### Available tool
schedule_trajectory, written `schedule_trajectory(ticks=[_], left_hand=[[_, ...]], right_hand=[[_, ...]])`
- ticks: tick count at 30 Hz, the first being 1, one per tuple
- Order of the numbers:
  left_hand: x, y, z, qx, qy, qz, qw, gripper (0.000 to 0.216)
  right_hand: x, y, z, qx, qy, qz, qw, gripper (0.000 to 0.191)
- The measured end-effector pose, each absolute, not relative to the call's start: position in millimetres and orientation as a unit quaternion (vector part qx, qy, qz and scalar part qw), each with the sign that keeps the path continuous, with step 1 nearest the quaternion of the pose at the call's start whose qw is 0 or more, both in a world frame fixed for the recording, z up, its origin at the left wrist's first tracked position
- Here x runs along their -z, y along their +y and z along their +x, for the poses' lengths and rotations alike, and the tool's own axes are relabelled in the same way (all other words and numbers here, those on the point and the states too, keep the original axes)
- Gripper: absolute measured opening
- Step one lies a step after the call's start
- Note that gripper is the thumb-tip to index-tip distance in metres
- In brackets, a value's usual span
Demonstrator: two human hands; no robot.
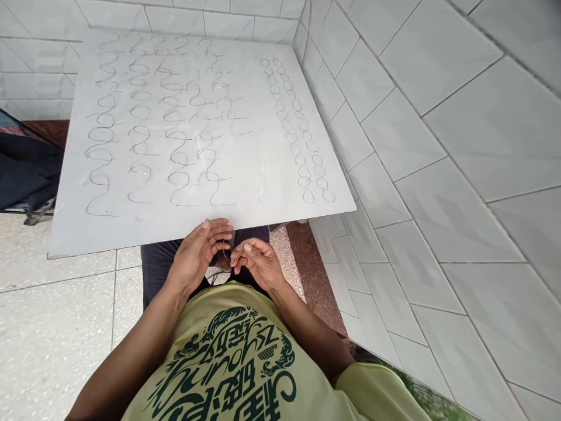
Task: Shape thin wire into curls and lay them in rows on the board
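My left hand (199,252) and my right hand (258,263) meet just below the near edge of a white board (263,193), over my lap. Both pinch a thin piece of wire (228,252) that curves between the fingertips. The board lies flat in front of me. Several bent wavy wires (175,134) lie on it in columns. Two chains of small wire loops (302,152) run down its right side.
A white tiled wall (438,146) rises close on the right and behind the board. A dark bag (26,169) sits on the speckled floor (52,304) at the left. My yellow-green printed shirt (245,362) fills the bottom.
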State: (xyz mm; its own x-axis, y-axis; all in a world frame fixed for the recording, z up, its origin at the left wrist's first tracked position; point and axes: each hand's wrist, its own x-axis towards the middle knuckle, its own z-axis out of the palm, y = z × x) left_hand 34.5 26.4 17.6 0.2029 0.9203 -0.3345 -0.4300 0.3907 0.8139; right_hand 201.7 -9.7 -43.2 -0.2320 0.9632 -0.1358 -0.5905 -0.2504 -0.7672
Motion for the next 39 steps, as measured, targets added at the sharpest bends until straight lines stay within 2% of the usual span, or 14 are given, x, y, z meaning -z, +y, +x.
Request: schedule_trajectory(ticks=[7, 16, 24, 39], left_hand=[[-17, 23, 42, -0.515, 0.412, 0.299, 0.689, 0.041], [-31, 39, 12, -0.367, 0.441, 0.401, 0.714, 0.051], [-27, 38, 13, -0.382, 0.426, 0.337, 0.748, 0.074], [-28, 35, 12, -0.434, 0.513, 0.415, 0.612, 0.046]], right_hand=[[42, -14, 201, -0.74, -0.297, -0.297, 0.525, 0.031], [37, -12, 207, -0.755, -0.305, -0.291, 0.502, 0.029], [38, -12, 205, -0.734, -0.3, -0.312, 0.524, 0.03], [35, -11, 204, -0.684, -0.295, -0.36, 0.562, 0.025]])
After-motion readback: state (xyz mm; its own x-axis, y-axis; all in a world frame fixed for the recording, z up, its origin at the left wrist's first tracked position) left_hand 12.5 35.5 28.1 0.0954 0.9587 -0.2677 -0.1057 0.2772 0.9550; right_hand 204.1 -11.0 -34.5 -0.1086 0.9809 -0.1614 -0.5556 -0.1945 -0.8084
